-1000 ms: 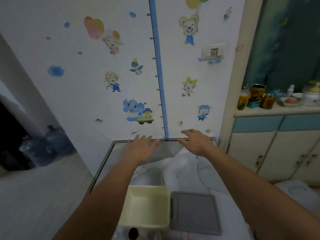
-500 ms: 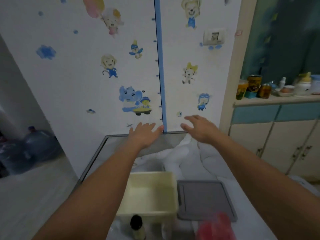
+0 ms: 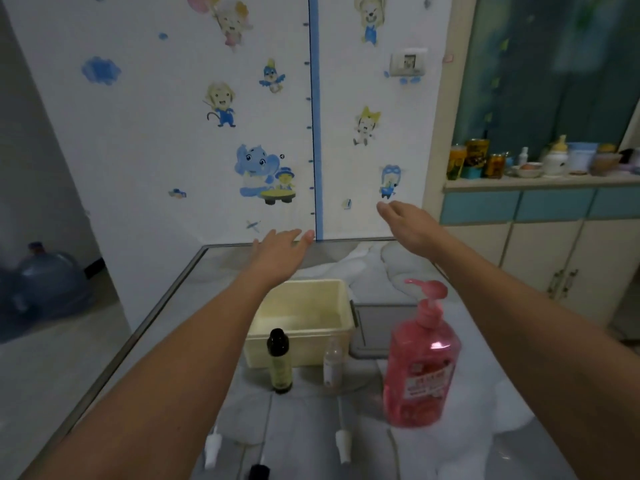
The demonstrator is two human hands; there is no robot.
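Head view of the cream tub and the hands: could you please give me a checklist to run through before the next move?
1. Left hand free: ok, fingers straight, holding nothing.
2. Right hand free: ok, open above the white cloth.
3. Cream tub upright and uncovered: ok, nothing visible inside.
4. Dark-capped bottle and small clear bottle standing in front of the tub: ok, both upright.
5. Pink pump bottle stable: ok, upright beside the right forearm.
6. Left hand touching the table: cannot tell.
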